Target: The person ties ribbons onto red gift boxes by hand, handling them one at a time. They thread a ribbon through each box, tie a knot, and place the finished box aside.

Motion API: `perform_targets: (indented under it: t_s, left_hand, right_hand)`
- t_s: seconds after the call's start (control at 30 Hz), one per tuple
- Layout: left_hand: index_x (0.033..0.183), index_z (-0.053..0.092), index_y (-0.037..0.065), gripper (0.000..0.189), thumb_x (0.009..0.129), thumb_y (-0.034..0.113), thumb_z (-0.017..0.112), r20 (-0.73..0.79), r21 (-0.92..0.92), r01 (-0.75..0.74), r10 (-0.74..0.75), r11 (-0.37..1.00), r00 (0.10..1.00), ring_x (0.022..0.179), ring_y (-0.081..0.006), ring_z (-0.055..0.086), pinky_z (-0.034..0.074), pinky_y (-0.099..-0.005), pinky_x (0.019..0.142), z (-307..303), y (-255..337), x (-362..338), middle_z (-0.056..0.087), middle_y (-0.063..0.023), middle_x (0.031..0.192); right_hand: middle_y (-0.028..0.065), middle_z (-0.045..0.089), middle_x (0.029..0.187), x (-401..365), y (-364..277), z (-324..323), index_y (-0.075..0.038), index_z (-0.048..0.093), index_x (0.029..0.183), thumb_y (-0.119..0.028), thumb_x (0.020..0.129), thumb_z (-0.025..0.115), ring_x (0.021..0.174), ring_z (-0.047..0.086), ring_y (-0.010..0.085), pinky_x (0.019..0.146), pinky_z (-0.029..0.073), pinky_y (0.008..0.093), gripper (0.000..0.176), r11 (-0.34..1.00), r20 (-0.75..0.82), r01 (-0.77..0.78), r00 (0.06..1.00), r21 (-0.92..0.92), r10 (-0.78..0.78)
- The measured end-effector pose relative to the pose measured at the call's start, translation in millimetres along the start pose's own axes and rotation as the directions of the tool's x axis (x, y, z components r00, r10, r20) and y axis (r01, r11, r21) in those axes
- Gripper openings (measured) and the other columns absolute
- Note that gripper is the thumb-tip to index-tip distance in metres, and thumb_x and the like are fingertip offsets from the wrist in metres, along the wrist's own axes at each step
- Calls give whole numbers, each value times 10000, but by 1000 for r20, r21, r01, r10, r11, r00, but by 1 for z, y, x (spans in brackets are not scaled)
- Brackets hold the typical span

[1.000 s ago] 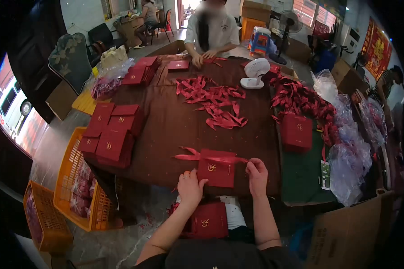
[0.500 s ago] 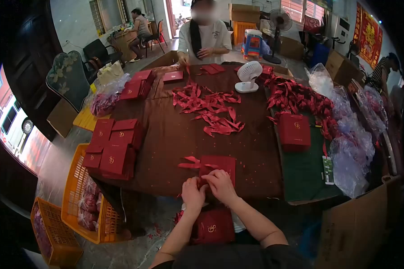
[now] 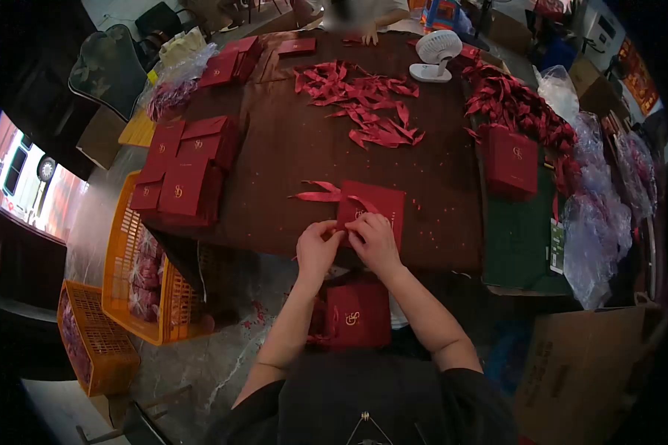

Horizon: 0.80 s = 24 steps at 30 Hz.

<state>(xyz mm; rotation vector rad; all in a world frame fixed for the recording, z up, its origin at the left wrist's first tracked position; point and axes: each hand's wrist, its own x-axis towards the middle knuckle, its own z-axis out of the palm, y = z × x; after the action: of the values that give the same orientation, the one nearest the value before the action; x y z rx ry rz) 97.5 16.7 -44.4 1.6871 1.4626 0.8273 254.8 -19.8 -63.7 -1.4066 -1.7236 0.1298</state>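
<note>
A red bag [image 3: 386,200] with a gold logo lies flat at the near edge of the brown-covered table, and a red ribbon [image 3: 319,194] extends from it to the left. Over its lower left part, my left hand [image 3: 320,245] and my right hand [image 3: 373,239] meet with fingertips pinched close together. Both hands are closed on something at the bag's edge, too small to make out, likely ribbon. Another red bag [image 3: 358,315] with a gold logo rests below the table edge, between my forearms.
Stacks of red bags [image 3: 189,174] stand on the left, above orange crates [image 3: 130,289]. Loose ribbons [image 3: 356,93] and a white fan [image 3: 438,52] lie farther back. At right are a red bag stack [image 3: 510,165], plastic wrap [image 3: 590,245] and cardboard [image 3: 583,371]. A person's hand [image 3: 369,35] is across the table.
The view has tilted downward, so the table appears higher. My hands stay pinched together at the bag, the right one slightly farther from the left. The person opposite has changed arm position.
</note>
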Motion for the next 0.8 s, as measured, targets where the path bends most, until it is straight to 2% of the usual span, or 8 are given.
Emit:
perform_targets:
  t_s: [0.23, 0.3, 0.4, 0.53, 0.6, 0.63, 0.73, 0.8]
  left_hand:
    - [1065, 737, 54, 290, 797, 164, 759, -84, 45, -156, 159, 987, 984, 818, -272, 687, 545, -383, 759, 7, -6, -4, 691, -119, 906]
    - [1070, 733, 50, 282, 807, 151, 745, -36, 37, -95, 97, 995, 995, 855, -291, 683, 544, -392, 783, 8, -5, -5, 688, -124, 929]
    - [1125, 726, 50, 306, 839, 157, 700, -43, 218, -249, 264, 944, 964, 938, -328, 662, 533, -413, 831, 5, -4, -10, 674, -144, 993]
    - [1183, 703, 56, 344, 857, 162, 679, 59, 211, -261, 254, 942, 965, 896, -343, 662, 532, -414, 785, -2, 1, -11, 662, -166, 991]
    - [1155, 706, 46, 330, 839, 138, 678, 87, 304, -341, 330, 890, 940, 899, -369, 641, 521, -449, 794, 0, 6, -13, 647, -172, 954]
    - [1142, 704, 39, 323, 830, 107, 656, 22, 284, -399, 410, 872, 912, 887, -376, 629, 516, -459, 785, 4, 13, -19, 635, -179, 931]
    - [1156, 700, 33, 346, 819, 89, 642, 80, 355, -395, 393, 848, 916, 913, -375, 630, 518, -446, 812, 5, 17, -19, 633, -190, 970]
    - [1106, 736, 61, 312, 810, 66, 636, 178, 148, -291, 264, 945, 948, 976, -369, 626, 512, -436, 859, -8, 5, -5, 629, -180, 1021]
  right_hand:
    - [96, 578, 920, -1, -5, 3, -58, 679, 957, -67, 805, 717, 925, 579, 301, 876, 456, 443, 156, 1000, 39, -11, 999, 7, 10]
    - [102, 579, 913, -1, -6, 4, -60, 677, 950, -64, 814, 707, 922, 581, 316, 874, 454, 454, 139, 1000, 12, -14, 1000, 9, 14]
    - [126, 613, 960, 4, -9, 1, -81, 636, 994, -42, 827, 674, 963, 592, 341, 877, 453, 461, 175, 993, 27, -103, 994, 48, 102]
    - [114, 639, 923, 9, -11, -4, -64, 598, 989, -28, 806, 665, 914, 617, 338, 830, 461, 455, 198, 998, 76, -63, 995, 7, 62]
    - [134, 631, 918, 10, -10, -1, -58, 549, 1022, -17, 849, 588, 926, 608, 374, 875, 430, 472, 181, 998, 114, -65, 991, 6, 64]
    - [141, 632, 919, 8, -17, -2, -52, 543, 1014, -21, 848, 581, 928, 608, 375, 870, 430, 472, 173, 995, 136, -95, 987, 24, 91]
    - [140, 647, 906, 15, -16, -3, -52, 535, 999, -34, 846, 573, 932, 607, 370, 866, 427, 479, 158, 986, 169, -165, 973, 27, 158]
    - [118, 661, 896, 23, -9, -9, -72, 539, 1002, -38, 826, 619, 944, 613, 343, 875, 421, 472, 196, 989, 215, -150, 965, -11, 149]
